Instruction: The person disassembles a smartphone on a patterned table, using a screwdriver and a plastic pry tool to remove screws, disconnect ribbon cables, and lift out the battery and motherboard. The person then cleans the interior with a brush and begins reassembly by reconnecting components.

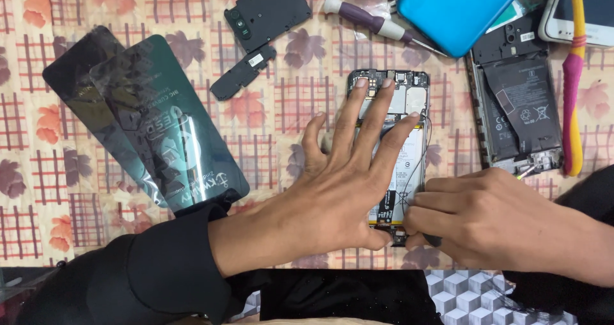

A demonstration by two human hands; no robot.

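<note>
Left hand (339, 171) splayed flat, pinning opened phone (396, 152) on bench (57, 191); right hand (473, 219) pinched at its lower edge; thin wire (423, 152) liable to snag if tugged.

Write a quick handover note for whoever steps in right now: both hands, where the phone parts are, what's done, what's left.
Left hand: spread flat, pressing the opened phone down on the cloth.
Right hand: fingertips pinching at the phone's bottom edge; what they grip is hidden.
Done: back is off, battery and boards exposed; black cover plates lie up left, screwdriver and blue back cover above.
Left: work at the bottom edge; the phone is unclosed.
Second opened phone lies right, untouched.
</note>
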